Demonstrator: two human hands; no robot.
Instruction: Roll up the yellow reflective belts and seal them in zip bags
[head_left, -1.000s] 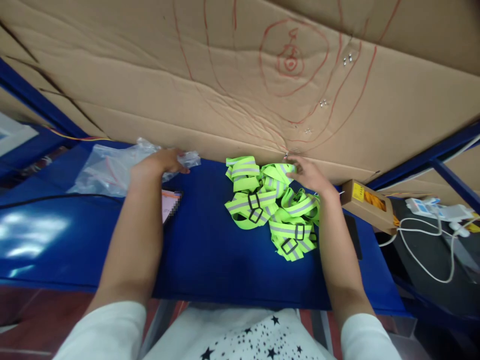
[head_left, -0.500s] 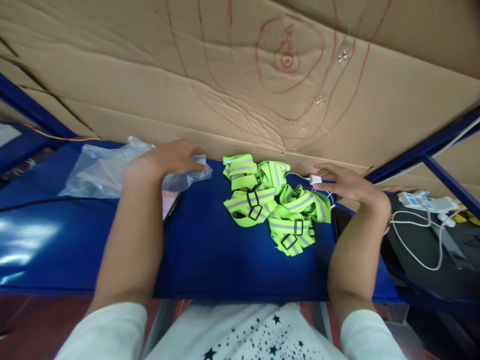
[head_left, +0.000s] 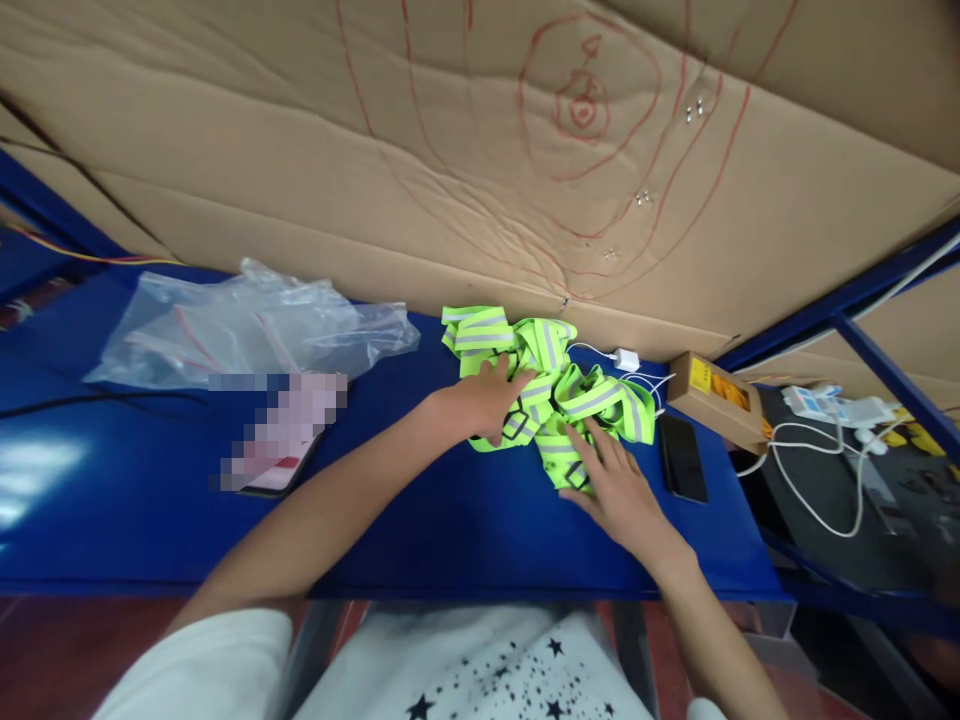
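Observation:
A heap of fluorescent yellow-green straps (head_left: pixel 611 400) with grey reflective stripes and black buckles lies bunched on the blue table (head_left: pixel 420 540). My left hand (head_left: pixel 487 400) rests on the left part of the heap, fingers spread and covering some of the strap and buckles. Lower and to the right, my right hand (head_left: pixel 616 492) lies with its fingers apart over the front straps, close to a black buckle (head_left: pixel 577 474). Both hands look open, and neither lifts a strap off the table.
Crumpled clear plastic bags (head_left: pixel 255 320) lie at the left, beside a partly blurred phone-like object (head_left: pixel 289 440). At the right are a black phone (head_left: pixel 682 458), a small cardboard box (head_left: pixel 716 405) and a white charger (head_left: pixel 625 359) with cables. A cardboard wall (head_left: pixel 465 190) stands behind.
Both hands have moved inward onto the straps, the left from beside the plastic bags and the right from the far right. The box and both phone-like objects are now uncovered.

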